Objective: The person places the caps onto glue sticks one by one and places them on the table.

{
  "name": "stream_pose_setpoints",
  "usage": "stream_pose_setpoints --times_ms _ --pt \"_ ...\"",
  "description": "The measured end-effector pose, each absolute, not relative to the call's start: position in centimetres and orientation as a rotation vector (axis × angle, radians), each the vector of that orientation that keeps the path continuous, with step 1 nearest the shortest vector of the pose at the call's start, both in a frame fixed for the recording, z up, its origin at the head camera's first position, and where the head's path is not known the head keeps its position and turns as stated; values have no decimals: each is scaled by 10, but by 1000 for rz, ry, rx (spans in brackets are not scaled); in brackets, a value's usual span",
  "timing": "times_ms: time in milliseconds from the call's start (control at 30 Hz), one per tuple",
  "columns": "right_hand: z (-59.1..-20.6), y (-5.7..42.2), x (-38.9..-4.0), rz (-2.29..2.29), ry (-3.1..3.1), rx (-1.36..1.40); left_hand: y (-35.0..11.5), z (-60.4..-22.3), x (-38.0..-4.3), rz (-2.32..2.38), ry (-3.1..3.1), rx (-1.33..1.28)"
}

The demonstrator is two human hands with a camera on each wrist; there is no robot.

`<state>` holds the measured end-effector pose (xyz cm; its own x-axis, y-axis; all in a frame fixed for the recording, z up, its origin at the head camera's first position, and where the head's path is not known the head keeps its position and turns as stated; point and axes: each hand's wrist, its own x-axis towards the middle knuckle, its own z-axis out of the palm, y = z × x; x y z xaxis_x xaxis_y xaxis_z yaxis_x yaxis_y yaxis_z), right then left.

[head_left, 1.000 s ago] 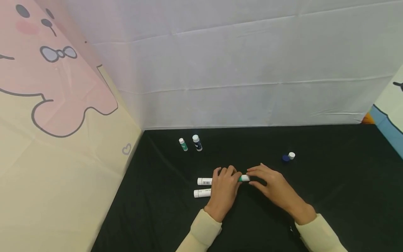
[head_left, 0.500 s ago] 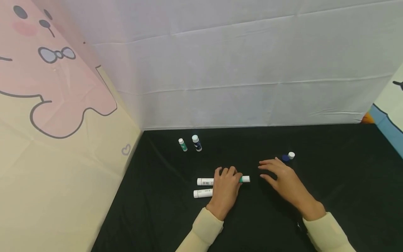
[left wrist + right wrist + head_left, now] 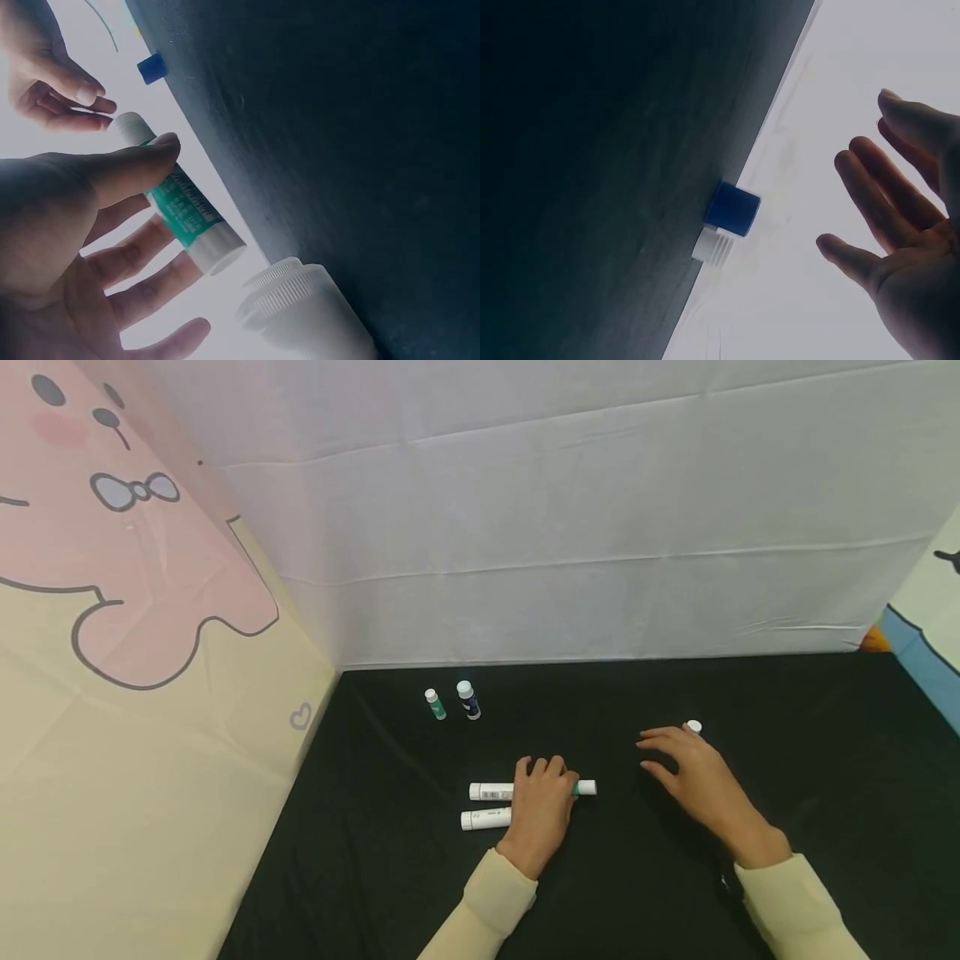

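Observation:
My left hand holds a green glue stick with white ends, thumb across its upper part and fingers behind it. In the head view only its white end and a sliver of green show past the hand. Under and beside that hand lie two white tubes, partly hidden by it. One white tube with a ridged end shows large in the left wrist view. Off to the right, my right hand hovers with fingers loosely bent and nothing in them. It hides a blue cap, which sits beside a white cap.
A small green glue stick and a larger dark blue one, both with white caps, stand upright at the back left. Black cloth covers the table. A white sheet hangs behind its far edge.
My right hand has drawn away from the glue stick's white end, moving right until it overlaps the caps. The left hand keeps its hold, nearly in place.

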<state>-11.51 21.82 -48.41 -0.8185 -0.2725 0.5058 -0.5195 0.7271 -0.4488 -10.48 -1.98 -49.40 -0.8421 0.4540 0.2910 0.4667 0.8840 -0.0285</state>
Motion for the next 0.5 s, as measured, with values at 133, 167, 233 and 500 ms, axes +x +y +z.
stream_pose_setpoints --times_ms 133,167,233,500 --pt "-484 223 -119 837 -2556 573 -20 -494 -105 -13 -2794 -703" --pt "-484 224 -120 841 -2572 562 -20 -494 -105 -1 -2798 -706" --pt "-484 226 -121 837 -2598 543 -20 -494 -104 13 -2806 -708" --pt "-485 233 -125 813 -2665 493 -19 -497 -104 83 -2840 -708"
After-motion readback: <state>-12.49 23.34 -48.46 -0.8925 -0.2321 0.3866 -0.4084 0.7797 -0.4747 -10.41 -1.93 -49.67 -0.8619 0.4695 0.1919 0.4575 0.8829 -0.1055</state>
